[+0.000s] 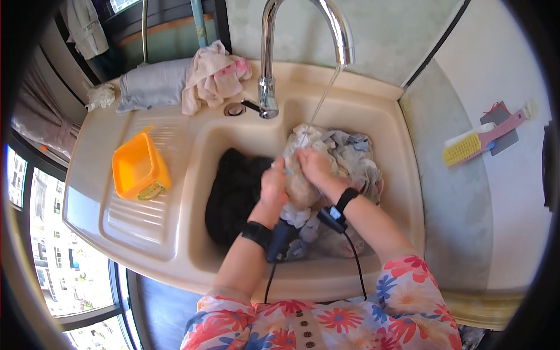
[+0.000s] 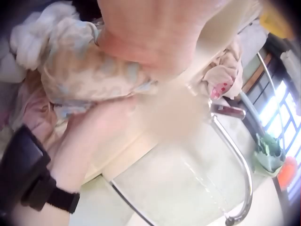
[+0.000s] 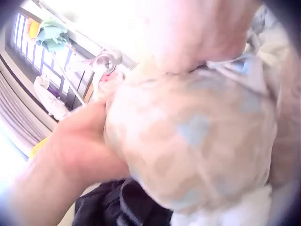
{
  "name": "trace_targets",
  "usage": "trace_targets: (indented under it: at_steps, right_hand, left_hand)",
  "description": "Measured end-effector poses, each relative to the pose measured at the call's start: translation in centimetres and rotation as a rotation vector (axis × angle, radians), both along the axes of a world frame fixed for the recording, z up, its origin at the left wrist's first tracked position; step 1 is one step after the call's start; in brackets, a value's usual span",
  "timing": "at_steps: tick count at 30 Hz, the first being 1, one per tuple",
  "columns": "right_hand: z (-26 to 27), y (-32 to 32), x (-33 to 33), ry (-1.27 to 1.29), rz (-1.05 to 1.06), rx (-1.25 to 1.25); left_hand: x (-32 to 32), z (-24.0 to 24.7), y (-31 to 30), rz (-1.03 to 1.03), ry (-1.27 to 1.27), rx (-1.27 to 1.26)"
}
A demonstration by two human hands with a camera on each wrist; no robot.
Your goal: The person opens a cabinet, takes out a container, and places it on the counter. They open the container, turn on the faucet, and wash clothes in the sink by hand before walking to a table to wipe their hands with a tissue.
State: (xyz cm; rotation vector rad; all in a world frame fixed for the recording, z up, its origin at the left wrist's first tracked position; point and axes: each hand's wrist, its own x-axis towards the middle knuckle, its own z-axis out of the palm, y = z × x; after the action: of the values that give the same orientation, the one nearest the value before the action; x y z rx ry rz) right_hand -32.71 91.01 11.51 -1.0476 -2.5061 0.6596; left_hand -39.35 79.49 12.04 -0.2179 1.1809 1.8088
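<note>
A pale cloth with tan and light blue marks (image 1: 300, 189) is held between both hands over the right basin, bulging below them. My left hand (image 1: 273, 185) grips its left side; in the left wrist view this hand (image 2: 150, 35) is large and blurred beside the patterned cloth (image 2: 89, 70). My right hand (image 1: 317, 167) pinches the top part, close to the left; the right wrist view shows this hand (image 3: 202, 33) above the bulging cloth (image 3: 197, 136). Fingertips are mostly hidden. Water runs from the chrome faucet (image 1: 344, 49) just behind the hands.
Grey and white wet laundry (image 1: 353, 154) lies in the right basin, black cloth (image 1: 233, 192) in the left. On the drainboard (image 1: 146, 224) stand a yellow-orange container (image 1: 140, 166), a grey folded cloth (image 1: 153, 84) and a pink-white cloth (image 1: 213, 79). A yellow-bristled brush (image 1: 464, 150) is at the right.
</note>
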Motion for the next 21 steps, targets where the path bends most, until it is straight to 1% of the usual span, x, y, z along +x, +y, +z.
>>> trace_targets:
  at_steps: [1, 2, 3, 4, 5, 6, 7, 8, 9, 10, 12, 13, 15, 16, 17, 19, 20, 21]
  right_hand:
    - [0.0, 0.5, 0.2, 0.028, -0.048, -0.030]
    - [-0.2, 1.5, 0.2, 0.029, -0.046, -0.031]
    - [-1.1, 2.6, 0.3, 0.085, -0.108, -0.029]
    - [-1.9, 3.2, 0.2, 0.140, -0.168, -0.025]
    - [-3.1, 2.8, 0.1, 0.140, -0.164, -0.024]
    - [-4.4, 1.8, 0.0, 0.159, -0.052, -0.019]
    - [-4.5, 0.7, -0.5, 0.177, 0.058, -0.015]
    - [-4.5, 0.4, -1.0, 0.177, 0.060, -0.016]
    - [-3.0, -0.5, -1.6, 0.179, 0.083, -0.070]
    - [-1.4, -1.7, -2.1, 0.179, 0.104, -0.125]
    - [2.1, -5.7, -2.5, 0.188, 0.189, -0.141]
    - [2.1, -7.3, -2.5, 0.246, 0.271, -0.057]
    - [3.1, -9.3, -2.0, 0.101, 0.353, 0.059]
    - [1.4, -7.8, -2.4, 0.157, 0.351, 0.058]
    - [-0.1, -5.8, -2.5, 0.157, 0.354, 0.056]
    - [-2.0, -2.1, -2.4, 0.102, 0.248, 0.213]
    - [-3.0, -1.5, -2.4, 0.123, 0.082, 0.135]
    - [-2.0, -2.1, -2.0, 0.120, 0.083, 0.142]
  left_hand:
    - [-1.1, -2.2, -0.4, 0.007, -0.012, 0.230]
    - [-2.0, -4.3, -0.5, 0.021, 0.037, 0.221]
    - [-2.3, -4.9, -0.8, 0.038, 0.085, 0.210]
    - [-1.7, -4.5, -0.9, 0.042, 0.084, 0.208]
    - [-0.9, -4.1, -0.7, 0.000, 0.134, 0.077]
    - [-0.6, -3.8, -0.4, -0.041, 0.184, -0.053]
    - [-0.7, -3.9, -0.3, -0.039, 0.185, -0.052]
    - [-0.9, -4.1, -0.4, -0.048, 0.086, -0.004]
    - [-1.0, -4.3, -0.5, -0.058, -0.013, 0.041]
    - [-1.3, -4.4, -0.7, -0.058, -0.015, 0.035]
    - [-1.9, -4.4, -1.1, -0.039, -0.260, 0.181]
    - [-2.3, -8.2, -1.3, -0.109, -0.202, 0.533]
    - [-0.2, -8.5, -1.7, -0.026, -0.263, 1.169]
    - [0.2, -6.9, -2.0, 0.013, -0.408, 0.835]
    - [-0.1, -6.7, -0.6, 0.019, -0.248, 0.302]
    - [1.1, -6.2, 0.8, -0.057, -0.423, 0.279]
    - [1.4, -4.7, 0.9, -0.045, -0.391, 0.218]
    - [1.2, -4.2, 1.0, -0.046, -0.393, 0.226]
